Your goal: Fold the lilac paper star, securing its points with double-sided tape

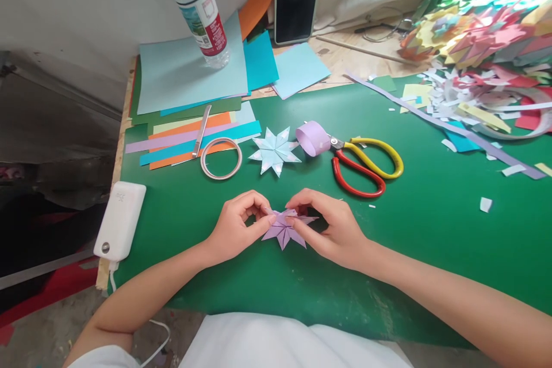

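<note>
Green sheeting (431, 253) covers the worktop in the head view, with a pale wall (86, 6) behind its left part and a mound of folded coloured paper (478, 40) at the far right, just beyond a heap of paper scraps (457, 92). The piece in hand is a purple paper star (283, 237), near the front edge and between the two hands. Its near points are creased and spread in a fan, so its main folding looks done; its far side is partly covered by the fingers, and whether every point there is finished I cannot tell. Just beyond it lies a light-blue paper star (276, 150), flat with all its points out, seemingly complete. A purple paper ring (314, 138) stands beside it, touching or nearly touching the scissors (352, 153), while loose paper strips (181, 152) lie flat and look unused beside the tape roll (221, 176). Both forearms come in from the lower corners and converge, wrists low over the sheeting. The left hand (239, 224) pinches the star's far left edge between thumb and forefinger; the right hand (334, 230) pinches it near the middle, thumb on the near side, fingers curled beyond.
</note>
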`<control>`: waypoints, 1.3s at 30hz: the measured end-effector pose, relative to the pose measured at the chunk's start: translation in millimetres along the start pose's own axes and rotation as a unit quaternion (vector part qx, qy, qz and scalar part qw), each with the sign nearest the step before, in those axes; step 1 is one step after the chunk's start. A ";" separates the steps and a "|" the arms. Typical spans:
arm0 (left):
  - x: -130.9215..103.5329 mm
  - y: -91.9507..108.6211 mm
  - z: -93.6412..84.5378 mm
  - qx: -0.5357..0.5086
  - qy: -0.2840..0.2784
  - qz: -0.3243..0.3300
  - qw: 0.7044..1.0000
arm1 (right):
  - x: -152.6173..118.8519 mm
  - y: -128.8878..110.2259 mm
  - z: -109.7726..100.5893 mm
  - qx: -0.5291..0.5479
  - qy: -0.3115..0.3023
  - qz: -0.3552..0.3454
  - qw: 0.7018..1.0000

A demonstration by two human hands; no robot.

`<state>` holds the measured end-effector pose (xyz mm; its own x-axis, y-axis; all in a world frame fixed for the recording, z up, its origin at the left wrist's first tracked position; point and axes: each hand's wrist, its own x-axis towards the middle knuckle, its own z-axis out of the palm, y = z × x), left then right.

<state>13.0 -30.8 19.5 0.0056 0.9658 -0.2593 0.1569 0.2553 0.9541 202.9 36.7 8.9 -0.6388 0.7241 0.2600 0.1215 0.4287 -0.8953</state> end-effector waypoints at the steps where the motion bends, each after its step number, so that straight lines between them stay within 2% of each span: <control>1: 0.2 0.4 -0.4 -0.001 -0.002 -0.005 1.000 | 0.0 0.2 0.0 0.000 -0.007 -0.005 1.000; 4: -0.2 0.9 -0.6 -0.008 -0.008 -0.014 1.000 | -0.6 0.8 0.1 0.000 -0.025 -0.018 1.000; 9: -3.5 -3.5 2.9 -0.037 0.020 -0.013 0.999 | -1.4 0.8 -0.4 -0.047 -0.038 -0.056 0.997; 11: -2.8 -6.4 1.5 -0.004 0.027 0.032 0.999 | -0.5 1.9 -1.9 -0.086 -0.027 -0.073 0.993; 13: 0.9 -8.6 -4.8 0.086 0.059 0.120 0.987 | 1.1 4.3 -4.5 -0.134 -0.013 -0.077 0.988; 14: 3.9 -9.3 -9.8 0.152 0.088 0.174 0.969 | 2.0 5.8 -6.3 -0.161 -0.007 -0.077 0.984; 15: 7.4 -9.6 -15.6 0.230 0.135 0.225 0.937 | 3.1 7.6 -8.5 -0.190 -0.001 -0.077 0.979; 16: 11.1 -9.6 -21.9 0.315 0.175 0.258 0.896 | 4.2 9.4 -11.2 -0.220 0.007 -0.078 0.972; 17: 14.8 -9.5 -28.2 0.390 0.208 0.260 0.858 | 5.4 11.1 -14.5 -0.249 0.016 -0.082 0.965; 19: 21.2 -9.2 -38.4 0.506 0.228 0.183 0.811 | 8.0 14.3 -23.4 -0.305 0.038 -0.089 0.947; 22: 26.4 -9.3 -45.0 0.564 0.210 0.114 0.790 | 12.1 19.1 -42.4 -0.400 0.071 -0.076 0.911; 26: 27.2 -10.1 -44.7 0.518 0.223 0.143 0.813 | 16.2 25.6 -68.3 -0.506 0.038 0.049 0.860; 29: 25.3 -9.8 -45.3 0.418 0.249 0.168 0.857 | 17.8 27.6 -78.2 -0.533 -0.004 0.134 0.835; 31: 23.0 -8.7 -45.5 0.321 0.249 0.169 0.898 | 17.6 26.8 -80.2 -0.525 -0.022 0.167 0.834; 34: 18.4 -5.4 -42.0 0.149 0.205 0.173 0.952 | 15.9 24.9 -82.1 -0.505 -0.030 0.195 0.841; 36: 15.1 -2.9 -37.0 0.087 0.169 0.182 0.965 | 15.1 25.3 -85.1 -0.498 -0.019 0.202 0.843; 39: 10.4 -0.3 -28.5 0.053 0.129 0.205 0.969 | 16.1 30.1 -92.6 -0.505 0.013 0.199 0.839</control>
<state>-15.2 -19.5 20.8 -0.1568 0.9677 0.1972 0.2952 -0.1446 0.9444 266.6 111.3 19.6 -0.3786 0.9250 0.0323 0.9128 0.3790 -0.1521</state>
